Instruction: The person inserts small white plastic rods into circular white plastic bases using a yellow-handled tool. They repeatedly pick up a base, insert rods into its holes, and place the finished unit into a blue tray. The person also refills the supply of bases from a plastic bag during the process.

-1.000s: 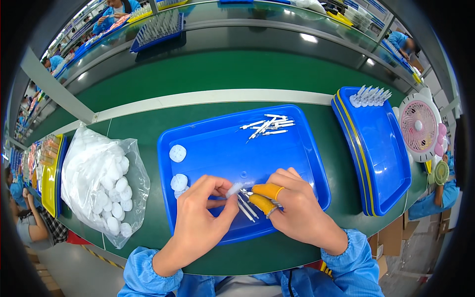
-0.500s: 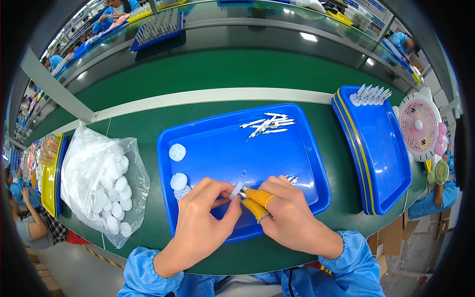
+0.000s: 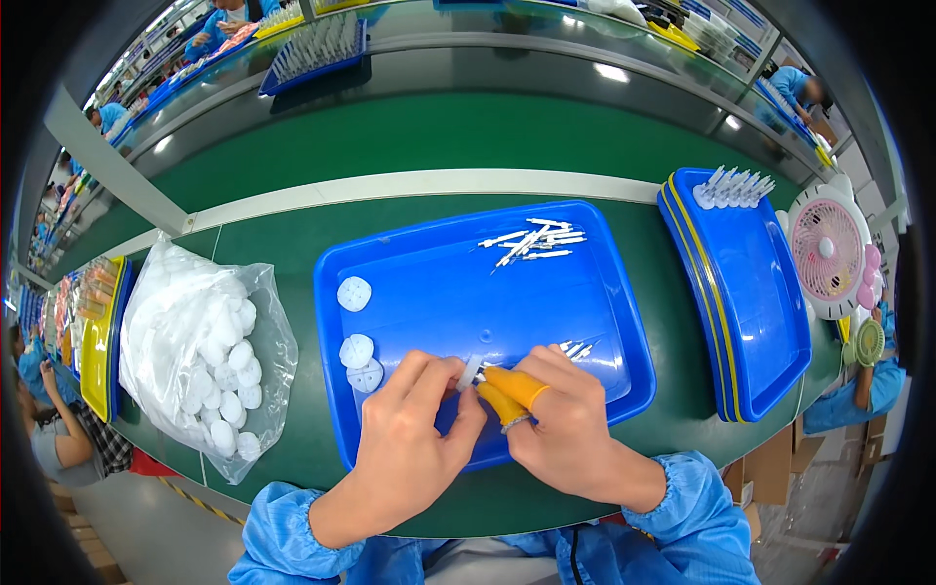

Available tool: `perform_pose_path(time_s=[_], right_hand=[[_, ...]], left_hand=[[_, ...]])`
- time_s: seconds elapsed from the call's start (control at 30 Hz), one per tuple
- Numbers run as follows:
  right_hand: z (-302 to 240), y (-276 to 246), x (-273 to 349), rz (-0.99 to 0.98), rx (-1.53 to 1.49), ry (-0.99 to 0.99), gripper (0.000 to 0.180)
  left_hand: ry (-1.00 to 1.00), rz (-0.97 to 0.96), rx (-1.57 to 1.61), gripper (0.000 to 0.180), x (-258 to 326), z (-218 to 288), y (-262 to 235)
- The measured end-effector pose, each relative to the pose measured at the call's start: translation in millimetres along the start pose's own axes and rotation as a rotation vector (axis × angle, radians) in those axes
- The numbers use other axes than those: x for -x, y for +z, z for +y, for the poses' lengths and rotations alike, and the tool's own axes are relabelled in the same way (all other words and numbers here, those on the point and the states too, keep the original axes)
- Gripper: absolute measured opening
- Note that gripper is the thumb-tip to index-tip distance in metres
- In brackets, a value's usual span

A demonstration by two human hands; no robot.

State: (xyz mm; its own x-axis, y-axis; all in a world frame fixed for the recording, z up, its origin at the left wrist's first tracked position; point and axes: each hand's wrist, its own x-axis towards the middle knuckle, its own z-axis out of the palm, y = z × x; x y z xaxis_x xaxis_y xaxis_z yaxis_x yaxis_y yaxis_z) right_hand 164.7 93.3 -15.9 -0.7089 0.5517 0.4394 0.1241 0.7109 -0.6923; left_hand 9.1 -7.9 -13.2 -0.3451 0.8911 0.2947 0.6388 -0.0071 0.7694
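Both hands meet over the near edge of the big blue plastic tray [image 3: 439,292]. The left hand [image 3: 414,444] pinches a small white round plastic piece [image 3: 471,370] at its fingertips, and the right hand [image 3: 561,429], wearing orange rubber finger cots [image 3: 512,390], grips it too. Three white discs [image 3: 356,336] lie just left, thin white sticks [image 3: 531,241] at the far side. A clear bag of white discs [image 3: 200,351] sits on the green table [image 3: 439,136].

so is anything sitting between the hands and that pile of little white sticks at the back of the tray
Nothing visible does. Both the left hand and right hand are at the near edge of the blue tray, pinching a small white part. The tray floor between them and the white sticks is bare.
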Motion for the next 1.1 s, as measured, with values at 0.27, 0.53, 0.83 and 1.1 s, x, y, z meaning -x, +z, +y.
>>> perform_pose_path(time_s=[0.27,0.53,0.83,1.1], right_hand=[[-9.8,-24.8,-6.3,0.128,-0.009,-0.009,0.048],[-13.2,-31.5,-7.9,0.019,0.037,-0.049,0.055],[-8.7,-33.5,-4.5,0.000,0.054,-0.059,0.059],[-15.8,-33.5,-3.9,-0.043,0.050,-0.077,0.055]], left_hand=[[-0.241,-0.047,0.570,0.041,-10.3,7.6,-13.4],[-0.093,-0.021,0.568,0.050,-8.7,7.2,-11.4],[-0.095,-0.060,0.529,0.055,-8.9,7.2,-13.1],[-0.120,-0.052,0.520,0.053,-7.8,7.6,-12.2]])
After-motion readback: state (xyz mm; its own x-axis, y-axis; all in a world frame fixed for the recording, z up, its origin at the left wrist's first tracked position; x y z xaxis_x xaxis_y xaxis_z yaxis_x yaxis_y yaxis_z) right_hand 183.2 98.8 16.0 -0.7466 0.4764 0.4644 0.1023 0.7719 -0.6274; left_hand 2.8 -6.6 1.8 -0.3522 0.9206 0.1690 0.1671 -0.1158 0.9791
